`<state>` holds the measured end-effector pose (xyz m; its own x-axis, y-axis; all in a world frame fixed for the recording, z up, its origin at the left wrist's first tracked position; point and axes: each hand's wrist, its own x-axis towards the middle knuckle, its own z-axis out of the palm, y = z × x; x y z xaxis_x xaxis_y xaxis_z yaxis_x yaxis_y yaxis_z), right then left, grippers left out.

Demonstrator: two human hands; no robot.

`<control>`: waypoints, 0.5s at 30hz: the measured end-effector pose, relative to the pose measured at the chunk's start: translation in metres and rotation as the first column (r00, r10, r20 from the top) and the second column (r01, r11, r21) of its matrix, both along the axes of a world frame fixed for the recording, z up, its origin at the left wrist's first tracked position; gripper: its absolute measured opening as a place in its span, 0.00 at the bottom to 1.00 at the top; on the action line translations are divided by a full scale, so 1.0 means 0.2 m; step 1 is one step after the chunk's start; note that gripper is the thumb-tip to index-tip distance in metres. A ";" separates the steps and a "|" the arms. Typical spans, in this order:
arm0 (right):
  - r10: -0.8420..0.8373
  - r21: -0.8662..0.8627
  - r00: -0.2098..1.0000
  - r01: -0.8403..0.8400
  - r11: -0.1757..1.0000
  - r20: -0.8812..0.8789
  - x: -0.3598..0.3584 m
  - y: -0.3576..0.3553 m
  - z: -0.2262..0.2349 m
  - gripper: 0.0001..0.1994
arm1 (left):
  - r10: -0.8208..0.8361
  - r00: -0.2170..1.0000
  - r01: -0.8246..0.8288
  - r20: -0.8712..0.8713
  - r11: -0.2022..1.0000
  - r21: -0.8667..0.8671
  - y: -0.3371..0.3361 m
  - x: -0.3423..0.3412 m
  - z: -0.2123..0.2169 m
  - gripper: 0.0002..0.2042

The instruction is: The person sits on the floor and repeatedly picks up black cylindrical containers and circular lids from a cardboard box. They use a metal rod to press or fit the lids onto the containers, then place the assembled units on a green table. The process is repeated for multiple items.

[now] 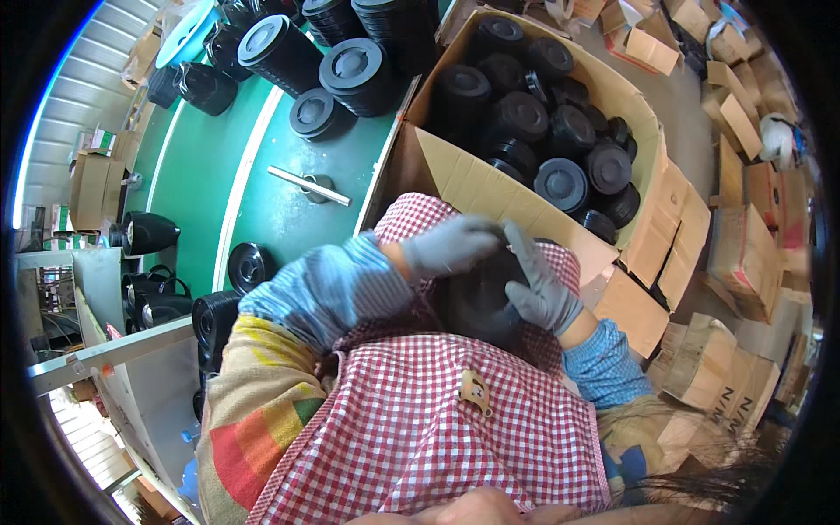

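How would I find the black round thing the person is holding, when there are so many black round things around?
Start at the big open cardboard box full of round black parts, then come down to the red-checked apron just below it. There, a round black part sits between the left hand and right hand, both in grey gloves. It is the only one gripped by hands; the others lie in the box or on the green table.

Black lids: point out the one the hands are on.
The black lid in the lap, gripped by the left hand and right hand. The others sit untouched in the box or on the green table.
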<state>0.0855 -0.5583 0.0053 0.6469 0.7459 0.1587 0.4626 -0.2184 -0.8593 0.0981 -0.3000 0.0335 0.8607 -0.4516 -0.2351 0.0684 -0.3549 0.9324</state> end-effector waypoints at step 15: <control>-0.299 0.030 0.792 0.336 0.941 0.532 0.26 -0.14 0.38 0.29 | -0.021 0.953 -0.250 0.301 0.506 0.826 0.96 -0.04 0.28 0.10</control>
<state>0.1383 -0.5869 0.0821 0.6822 0.5331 0.5004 0.7308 -0.4776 -0.4876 0.0906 -0.1087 0.0887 0.9732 -0.0435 -0.2258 -0.0040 -0.9850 0.1725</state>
